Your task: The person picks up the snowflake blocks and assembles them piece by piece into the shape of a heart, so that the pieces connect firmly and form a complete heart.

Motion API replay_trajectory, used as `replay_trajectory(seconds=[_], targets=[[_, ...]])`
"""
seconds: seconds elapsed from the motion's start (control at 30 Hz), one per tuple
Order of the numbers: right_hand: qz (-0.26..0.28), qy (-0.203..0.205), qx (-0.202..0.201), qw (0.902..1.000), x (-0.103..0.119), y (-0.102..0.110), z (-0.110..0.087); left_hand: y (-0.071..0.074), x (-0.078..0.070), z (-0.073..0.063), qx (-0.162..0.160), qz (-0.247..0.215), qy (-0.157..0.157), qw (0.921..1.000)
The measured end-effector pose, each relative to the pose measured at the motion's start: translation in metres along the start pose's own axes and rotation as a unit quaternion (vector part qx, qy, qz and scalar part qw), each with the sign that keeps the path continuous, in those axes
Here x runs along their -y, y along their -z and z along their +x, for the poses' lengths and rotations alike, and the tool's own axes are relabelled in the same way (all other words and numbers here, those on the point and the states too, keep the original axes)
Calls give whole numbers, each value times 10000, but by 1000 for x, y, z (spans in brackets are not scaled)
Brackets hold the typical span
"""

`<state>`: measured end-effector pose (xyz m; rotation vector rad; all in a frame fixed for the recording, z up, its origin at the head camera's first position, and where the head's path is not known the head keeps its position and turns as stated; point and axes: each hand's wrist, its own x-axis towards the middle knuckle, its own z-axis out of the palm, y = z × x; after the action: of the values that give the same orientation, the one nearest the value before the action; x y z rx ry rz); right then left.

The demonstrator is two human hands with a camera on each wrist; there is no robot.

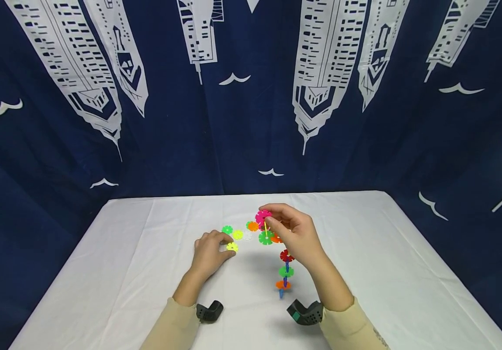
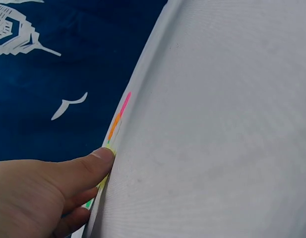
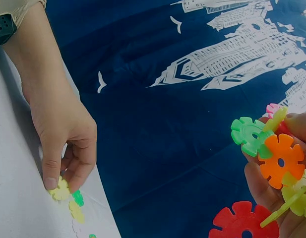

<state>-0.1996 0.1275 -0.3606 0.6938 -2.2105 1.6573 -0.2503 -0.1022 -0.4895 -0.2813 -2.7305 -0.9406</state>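
Observation:
My left hand [image 1: 207,253] pinches a yellow flower-shaped plastic disc [image 1: 232,247] between thumb and fingers, low at the table. Raised to its right, my right hand [image 1: 298,234] holds a chain of interlocking notched discs. A pink disc [image 1: 262,216] is at the fingertips, with a green disc [image 1: 266,237] just below. From the hand the chain hangs down through a red disc [image 1: 285,255], a green one and an orange disc [image 1: 283,285] to a blue piece at the bottom. In the right wrist view an orange disc [image 3: 281,161] lies against the right fingers.
Several loose discs lie on the white tablecloth [image 1: 146,272] beyond the left hand, among them a green disc [image 1: 227,229], a yellow disc [image 1: 237,235] and an orange disc [image 1: 252,226]. A dark blue printed curtain [image 1: 242,121] hangs behind the table.

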Motion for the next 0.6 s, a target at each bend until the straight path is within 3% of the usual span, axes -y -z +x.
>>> replay_trajectory(seconds=[0.2, 0.33, 0.47, 0.6], targets=[[-14, -90, 29, 10000, 0, 0, -1, 5, -5, 2, 245, -665, 22, 9975], [17, -116, 41, 9999, 0, 1, -2, 12, -13, 4, 308, -1465, 138, 9886], [13, -88, -4, 10000, 0, 1, -2, 26, -28, 5, 346, -2531, 151, 9667], [-19, 106, -102, 9999, -1, 1, 0, 44, -47, 3, 335, -3330, -112, 9423]])
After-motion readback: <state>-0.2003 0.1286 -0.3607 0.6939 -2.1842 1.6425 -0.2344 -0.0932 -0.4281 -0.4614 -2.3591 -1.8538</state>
